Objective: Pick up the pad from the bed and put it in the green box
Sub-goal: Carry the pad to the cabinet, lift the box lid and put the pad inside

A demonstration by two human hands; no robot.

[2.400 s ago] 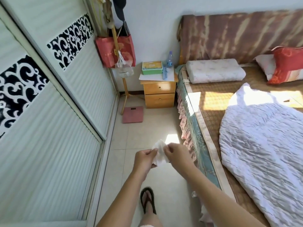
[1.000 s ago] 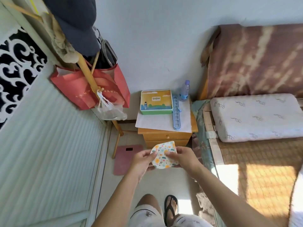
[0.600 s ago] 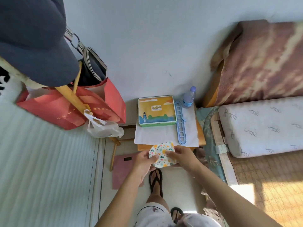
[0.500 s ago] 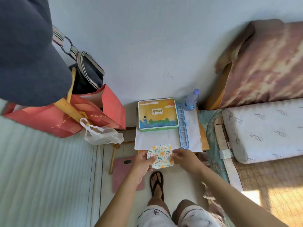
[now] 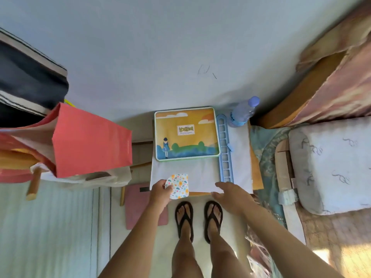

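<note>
You have only one view, from the camera on your head. It looks steeply down along the wall at the bedside table (image 5: 255, 167), which is close below you. Your feet stand at the bottom centre, and the bed (image 5: 329, 163) fills the right edge.

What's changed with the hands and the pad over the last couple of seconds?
The right hand let go of the floral pad and now hovers open over the nightstand's front edge. The left hand alone keeps its grip, having carried the pad up to the nightstand. The green box stays closed.
</note>
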